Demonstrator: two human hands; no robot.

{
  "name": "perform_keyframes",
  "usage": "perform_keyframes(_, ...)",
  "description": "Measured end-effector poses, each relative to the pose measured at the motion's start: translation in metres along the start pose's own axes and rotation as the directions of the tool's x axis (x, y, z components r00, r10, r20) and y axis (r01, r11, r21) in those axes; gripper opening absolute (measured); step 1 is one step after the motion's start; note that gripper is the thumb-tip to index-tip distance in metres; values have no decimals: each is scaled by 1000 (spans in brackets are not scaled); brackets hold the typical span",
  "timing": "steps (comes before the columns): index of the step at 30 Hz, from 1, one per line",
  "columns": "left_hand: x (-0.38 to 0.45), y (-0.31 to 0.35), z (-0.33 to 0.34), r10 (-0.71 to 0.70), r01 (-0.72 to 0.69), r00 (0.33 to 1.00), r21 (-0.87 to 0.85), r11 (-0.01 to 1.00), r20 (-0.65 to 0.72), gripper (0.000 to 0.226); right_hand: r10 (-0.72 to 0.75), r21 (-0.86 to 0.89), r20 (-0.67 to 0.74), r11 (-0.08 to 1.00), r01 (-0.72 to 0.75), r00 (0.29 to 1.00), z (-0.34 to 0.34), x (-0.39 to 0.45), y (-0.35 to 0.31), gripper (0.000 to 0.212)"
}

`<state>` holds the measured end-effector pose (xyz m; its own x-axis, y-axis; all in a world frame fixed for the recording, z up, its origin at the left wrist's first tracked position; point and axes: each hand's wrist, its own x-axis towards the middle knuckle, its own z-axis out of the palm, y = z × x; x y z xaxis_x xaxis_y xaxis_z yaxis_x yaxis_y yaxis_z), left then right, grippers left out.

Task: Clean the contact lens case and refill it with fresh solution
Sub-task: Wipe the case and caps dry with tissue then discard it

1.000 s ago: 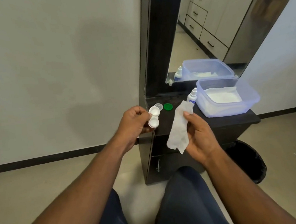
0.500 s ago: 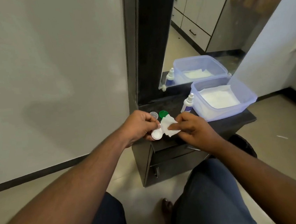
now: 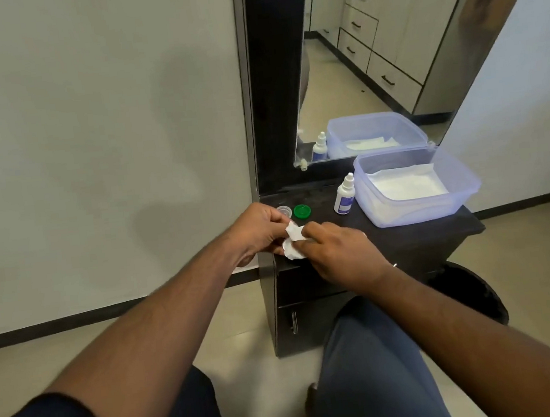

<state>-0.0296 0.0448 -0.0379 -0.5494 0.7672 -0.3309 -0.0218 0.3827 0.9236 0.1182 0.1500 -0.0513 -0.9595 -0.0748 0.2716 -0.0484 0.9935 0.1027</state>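
My left hand [image 3: 258, 227] grips the white contact lens case [image 3: 290, 253], mostly hidden behind a white tissue [image 3: 294, 233]. My right hand [image 3: 336, 253] pinches the tissue and presses it against the case, over the front left corner of the black dresser top [image 3: 416, 237]. Two loose caps lie on the dresser just behind my hands: a clear one [image 3: 284, 211] and a green one [image 3: 302, 211]. A small white solution bottle [image 3: 344, 195] with a blue label stands upright to their right.
A translucent blue plastic tub [image 3: 462, 195] holding white tissues sits at the dresser's right. A tall mirror [image 3: 385, 44] stands behind it. A black bin [image 3: 476, 292] is on the floor at right. My knees are below, close to the dresser drawers.
The tissue hung loose in my right hand a second ago, apart from the case. It is now bunched and pressed onto the case, with both hands together.
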Motion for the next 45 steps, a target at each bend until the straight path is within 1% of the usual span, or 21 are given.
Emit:
perform_keyframes(2, -1, 1, 2, -23, 23, 999, -9, 1000, -26, 11, 121, 52, 30, 991, -122, 992, 0, -2, -14, 35)
perform_keyframes(3, 0, 0, 2, -35, 35, 999, -21, 999, -37, 10, 201, 129, 45, 970, -205, 979, 2, -2, -21, 35)
perform_keyframes(5, 0, -1, 2, -55, 54, 997, -36, 998, -44, 9, 329, 305, 80, 891, -338, 941, 5, 1, -30, 35)
perform_keyframes(6, 0, -2, 2, -60, 58, 997, -40, 998, -44, 9, 361, 379, 106, 847, -373, 927, 6, 3, -31, 34)
perform_keyframes(7, 1, -2, 2, -62, 60, 997, -42, 997, -43, 9, 364, 426, 129, 820, -383, 923, 5, 4, -30, 35)
perform_keyframes(9, 2, -3, 2, -60, 58, 997, -46, 997, -42, 9, 305, 384, 165, 856, -346, 938, -1, 3, -22, 36)
perform_keyframes(11, 3, -4, 2, -59, 57, 998, -50, 997, -38, 8, 243, 182, 204, 943, -280, 948, -9, 1, -12, 38)
perform_keyframes(13, 5, -4, 1, -56, 54, 998, -46, 997, -39, 8, 235, 60, 199, 966, -251, 951, -14, 4, -11, 38)
perform_keyframes(15, 6, -5, 0, -48, 46, 998, -30, 999, -50, 9, 244, 110, 177, 958, -266, 953, -9, 9, -18, 36)
perform_keyframes(18, 7, -6, 0, -34, 33, 999, -25, 999, -41, 9, 239, 329, 220, 895, -303, 946, -3, 9, -16, 35)
perform_keyframes(19, 7, -7, 0, -31, 30, 999, -34, 999, -33, 9, 231, 346, 238, 888, -304, 943, -4, 8, -10, 36)
perform_keyframes(21, 8, -8, 1, -31, 30, 999, -58, 998, -27, 8, 250, 271, 268, 907, -322, 930, -7, 6, 2, 38)
perform_keyframes(23, 9, -8, 1, -33, 30, 999, -64, 998, -38, 8, 255, 195, 258, 931, -309, 932, -8, 9, -1, 39)
perform_keyframes(25, 9, -9, 0, -25, 23, 999, -49, 999, -47, 9, 242, 235, 261, 923, -305, 935, -6, 13, -11, 38)
perform_keyframes(28, 10, -11, 0, -21, 18, 999, -72, 997, -34, 8, 246, 362, 293, 866, -345, 924, -6, 12, -4, 36)
perform_keyframes(32, 11, -12, -1, -26, 23, 999, -96, 995, -24, 9, 275, 287, 287, 889, -356, 918, -9, 15, -1, 35)
perform_keyframes(35, 11, -12, -2, -17, 16, 1000, -69, 997, -21, 9, 238, 382, 295, 858, -342, 925, -7, 17, -10, 33)
perform_keyframes(37, 11, -12, -1, -17, 17, 1000, -77, 997, -7, 8, 263, 438, 303, 815, -379, 916, -8, 14, -3, 33)
perform_keyframes(39, 12, -13, -1, -19, 19, 1000, -86, 996, -1, 8, 299, 398, 311, 821, -409, 902, -9, 13, 2, 34)
perform_keyframes(41, 13, -12, -1, -21, 21, 1000, -75, 997, -7, 8, 293, 359, 313, 844, -398, 904, -8, 15, -4, 34)
perform_keyframes(45, 13, -13, -1, -7, 7, 1000, -66, 998, -3, 9, 275, 458, 327, 791, -406, 904, -9, 15, -7, 34)
